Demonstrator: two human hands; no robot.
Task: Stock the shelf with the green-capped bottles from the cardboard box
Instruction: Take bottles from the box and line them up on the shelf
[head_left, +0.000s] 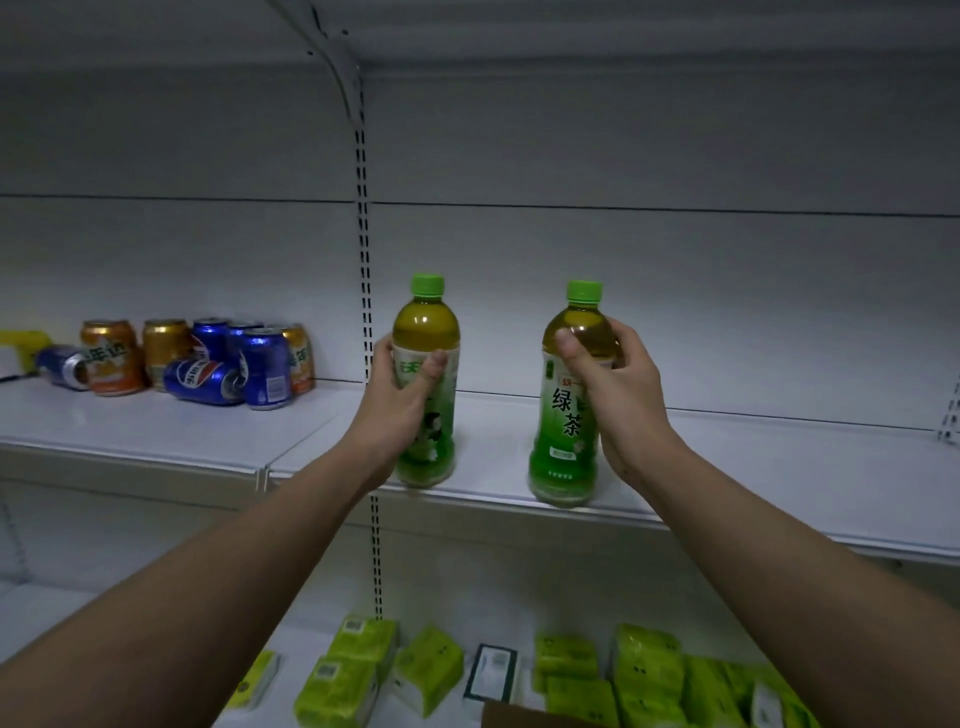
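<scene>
Two green tea bottles stand at the shelf's (727, 467) front lip, centre frame. Left hand (400, 395) wraps the left bottle (426, 332); right hand (618, 374) pinches the right bottle (566, 415). Released carelessly, either might tip off the edge, being so near it.

White shelf (727, 467), two boards meeting at a seam beside the slotted upright (365, 270). Left board carries a cluster of drink cans (208, 358) near the back wall, orange and blue, most upright and two blue ones on their sides; right board carries two green-capped bottles (426, 384) (571, 400) upright near the front edge, well apart from each other. Lower shelf (311, 618) below holds scattered green tissue packs (358, 670).
</scene>
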